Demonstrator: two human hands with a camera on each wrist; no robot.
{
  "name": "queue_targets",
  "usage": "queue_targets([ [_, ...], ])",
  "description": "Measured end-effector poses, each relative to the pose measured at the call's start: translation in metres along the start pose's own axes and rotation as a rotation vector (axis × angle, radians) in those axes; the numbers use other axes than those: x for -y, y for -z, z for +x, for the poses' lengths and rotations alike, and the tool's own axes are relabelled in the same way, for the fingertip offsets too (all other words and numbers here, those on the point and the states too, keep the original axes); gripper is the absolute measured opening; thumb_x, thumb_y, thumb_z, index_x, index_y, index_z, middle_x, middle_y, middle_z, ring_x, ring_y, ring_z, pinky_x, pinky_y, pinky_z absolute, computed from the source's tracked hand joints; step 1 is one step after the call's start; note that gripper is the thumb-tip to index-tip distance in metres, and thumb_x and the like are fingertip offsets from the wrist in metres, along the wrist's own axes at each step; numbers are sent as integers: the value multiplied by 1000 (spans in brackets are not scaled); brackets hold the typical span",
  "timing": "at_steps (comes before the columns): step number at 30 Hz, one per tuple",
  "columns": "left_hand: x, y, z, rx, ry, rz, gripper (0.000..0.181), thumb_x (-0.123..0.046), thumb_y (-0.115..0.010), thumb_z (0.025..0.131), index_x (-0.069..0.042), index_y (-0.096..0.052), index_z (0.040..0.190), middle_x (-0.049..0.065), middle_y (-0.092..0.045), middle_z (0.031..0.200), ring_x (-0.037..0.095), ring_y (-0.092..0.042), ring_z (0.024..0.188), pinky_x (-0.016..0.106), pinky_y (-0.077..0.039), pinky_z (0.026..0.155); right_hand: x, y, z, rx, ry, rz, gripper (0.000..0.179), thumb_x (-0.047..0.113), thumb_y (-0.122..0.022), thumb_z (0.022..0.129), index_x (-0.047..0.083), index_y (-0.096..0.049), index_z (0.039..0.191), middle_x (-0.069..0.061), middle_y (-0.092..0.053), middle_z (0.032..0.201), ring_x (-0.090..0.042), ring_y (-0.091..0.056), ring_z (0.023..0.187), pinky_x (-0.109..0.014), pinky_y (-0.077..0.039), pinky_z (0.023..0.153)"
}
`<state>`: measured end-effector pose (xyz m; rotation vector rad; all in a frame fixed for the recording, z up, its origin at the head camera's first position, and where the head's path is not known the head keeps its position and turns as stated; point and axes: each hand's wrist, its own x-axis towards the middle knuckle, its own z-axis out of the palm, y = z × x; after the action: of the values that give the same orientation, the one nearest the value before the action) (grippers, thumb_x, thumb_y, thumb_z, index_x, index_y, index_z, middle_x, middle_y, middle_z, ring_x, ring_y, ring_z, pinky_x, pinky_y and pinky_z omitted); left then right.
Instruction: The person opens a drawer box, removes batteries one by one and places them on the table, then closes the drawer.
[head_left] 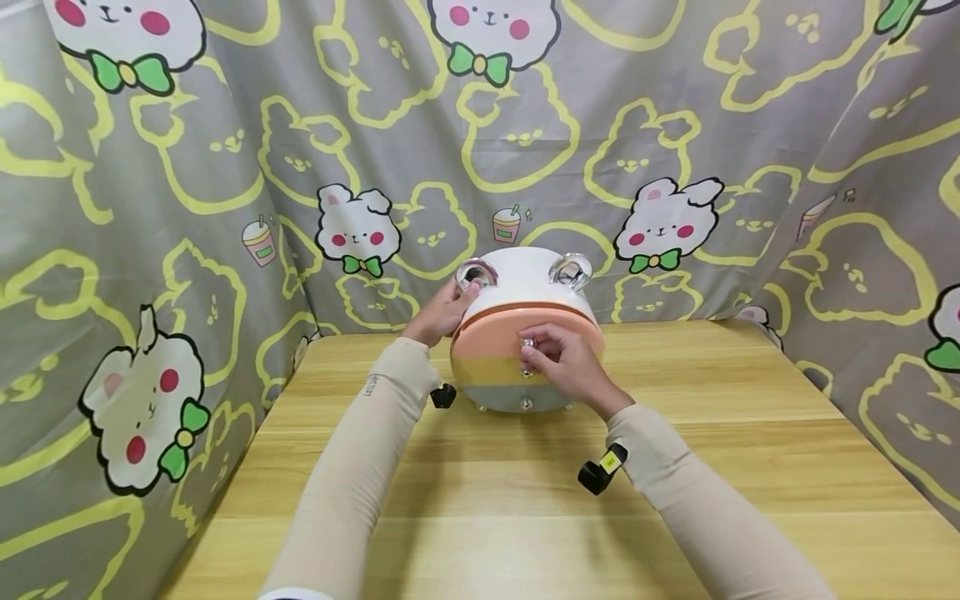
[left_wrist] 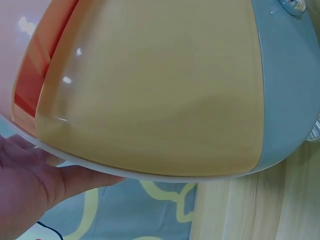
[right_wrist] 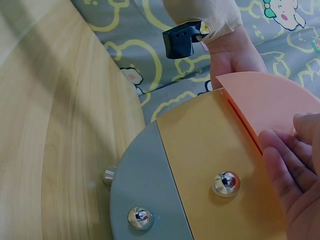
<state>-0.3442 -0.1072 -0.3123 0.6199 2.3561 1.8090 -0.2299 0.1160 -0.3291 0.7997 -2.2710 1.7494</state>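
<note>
A rounded white drawer box (head_left: 517,271) stands on the table with two clear, shiny ear shapes on top. Its front has a pink upper drawer (head_left: 487,337), a yellow middle drawer (head_left: 480,372) and a blue-grey bottom drawer (head_left: 491,397). My right hand (head_left: 566,362) pinches the upper drawer's silver knob (head_left: 527,342) between thumb and fingers. In the right wrist view, the pink front (right_wrist: 275,97) stands slightly forward, its orange side showing. My left hand (head_left: 441,312) rests against the box's left side by the ear; its fingers are partly hidden.
The wooden table (head_left: 510,517) reaches toward me in front of the box. A grey curtain (head_left: 420,150) with cartoon rabbits hangs behind and on both sides. Black wrist cameras (head_left: 596,477) hang from the beige sleeves (head_left: 375,467).
</note>
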Motion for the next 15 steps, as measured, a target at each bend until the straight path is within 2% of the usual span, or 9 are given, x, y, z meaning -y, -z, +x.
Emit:
queue_targets([
  [4,0,0,0,5,8,4,48,-34,-42,104,-14,-33,147,17,-53,125,22,-54,104,33,-46,89,3,1,-3,6,10,14,20,-8,-57,93,-15,-58,112,-29,-65,88,-47,-65,80,-51,-55,72],
  [9,0,1,-2,7,34,20,52,-38,-42,102,-20,-29,150,18,-55,120,22,-56,97,32,-48,79,9,1,-6,14,20,-16,20,-7,-57,93,-15,-58,111,-29,-66,85,-45,-65,79,-48,-56,70],
  [15,1,1,-2,-4,50,11,55,-39,-43,102,-24,-25,152,16,-52,128,24,-55,106,34,-47,86,15,1,-10,16,4,-55,19,-6,-59,93,-13,-60,111,-24,-68,85,-40,-67,80,-36,-57,68],
])
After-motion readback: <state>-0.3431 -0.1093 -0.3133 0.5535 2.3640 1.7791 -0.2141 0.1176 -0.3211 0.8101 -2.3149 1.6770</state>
